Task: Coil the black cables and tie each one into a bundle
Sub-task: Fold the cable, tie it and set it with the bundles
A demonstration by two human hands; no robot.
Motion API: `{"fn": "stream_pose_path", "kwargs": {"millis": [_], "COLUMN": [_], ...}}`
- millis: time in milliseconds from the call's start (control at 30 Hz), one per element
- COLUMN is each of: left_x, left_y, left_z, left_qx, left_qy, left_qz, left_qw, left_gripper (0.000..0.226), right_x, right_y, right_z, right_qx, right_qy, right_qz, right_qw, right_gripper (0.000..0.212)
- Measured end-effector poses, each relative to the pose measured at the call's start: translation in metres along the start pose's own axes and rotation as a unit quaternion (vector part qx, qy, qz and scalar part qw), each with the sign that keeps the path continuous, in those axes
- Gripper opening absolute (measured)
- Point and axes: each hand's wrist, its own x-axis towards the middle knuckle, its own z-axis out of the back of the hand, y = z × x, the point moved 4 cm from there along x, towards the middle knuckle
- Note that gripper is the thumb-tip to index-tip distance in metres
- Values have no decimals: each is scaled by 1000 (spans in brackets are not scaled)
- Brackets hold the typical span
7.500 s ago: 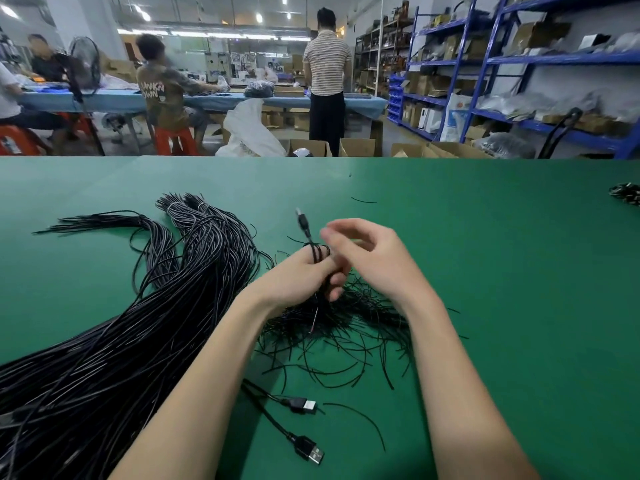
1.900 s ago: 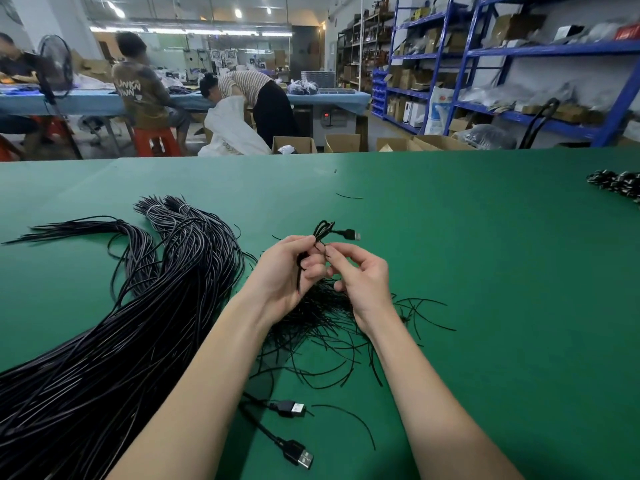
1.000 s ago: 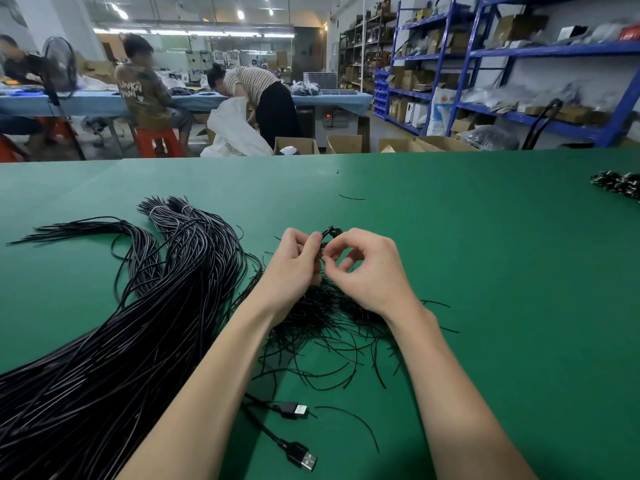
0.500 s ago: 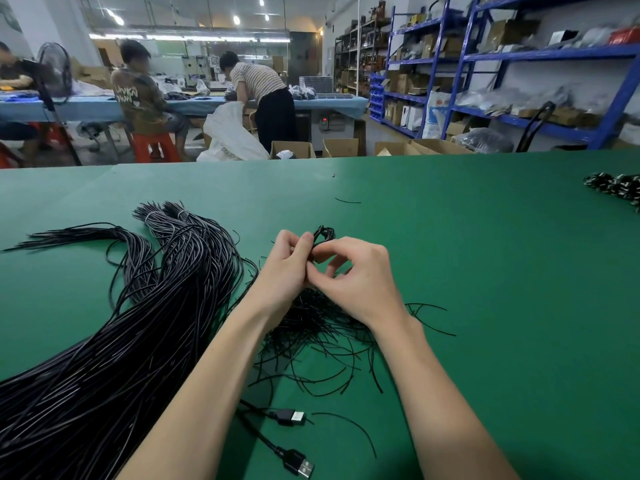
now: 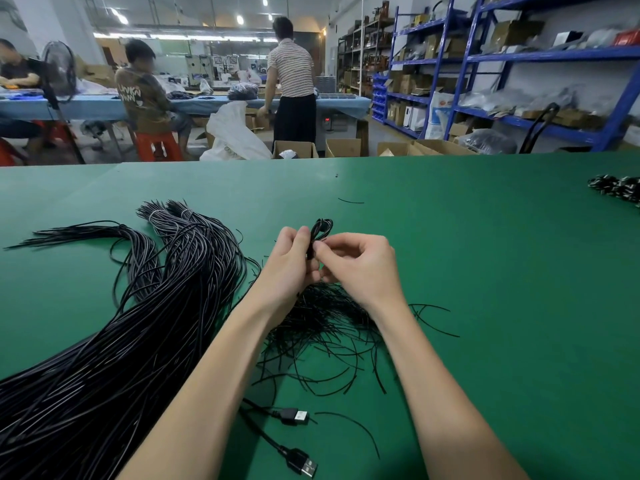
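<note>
A small coiled black cable (image 5: 320,229) sticks up between my two hands above the green table (image 5: 485,271). My left hand (image 5: 292,261) grips the coil's lower part with fingers curled round it. My right hand (image 5: 360,268) pinches the coil's middle from the right with thumb and forefinger. A large heap of long black cables (image 5: 114,341) lies to the left. Under my hands sits a pile of thin black twist ties (image 5: 325,327). Two USB plugs (image 5: 299,416) lie near the front edge between my forearms.
Finished cable bundles (image 5: 620,188) lie at the table's far right edge. A single stray tie (image 5: 350,201) lies farther back. Beyond the table are cardboard boxes (image 5: 343,147), blue shelving (image 5: 519,64) and people working at a blue table.
The cable's plug end, sticking out earlier, is now tucked into the coil. My right hand has closed in on the coil's middle. The person in the striped shirt has stood up.
</note>
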Motion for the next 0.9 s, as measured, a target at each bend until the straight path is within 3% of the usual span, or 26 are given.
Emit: {"fn": "stream_pose_path", "kwargs": {"millis": [200, 400, 567, 733, 900], "left_x": [-3, -2, -4, -6, -8], "left_y": [-2, -1, 0, -1, -7], "left_z": [-2, 2, 3, 4, 10], "left_qx": [18, 21, -6, -17, -7], "left_qy": [-9, -15, 17, 54, 119], "left_qz": [-22, -10, 39, 56, 73], "left_qw": [1000, 1000, 999, 997, 990], "left_gripper": [26, 24, 14, 12, 17], "right_x": [1, 2, 5, 4, 6], "right_y": [-2, 0, -10, -9, -6], "right_z": [1, 1, 5, 8, 18], "right_qx": [106, 26, 33, 125, 44], "right_qy": [42, 70, 59, 85, 120], "right_qz": [-76, -11, -62, -98, -52], "right_qw": [991, 997, 996, 984, 990], "right_gripper": [10, 7, 7, 12, 11]}}
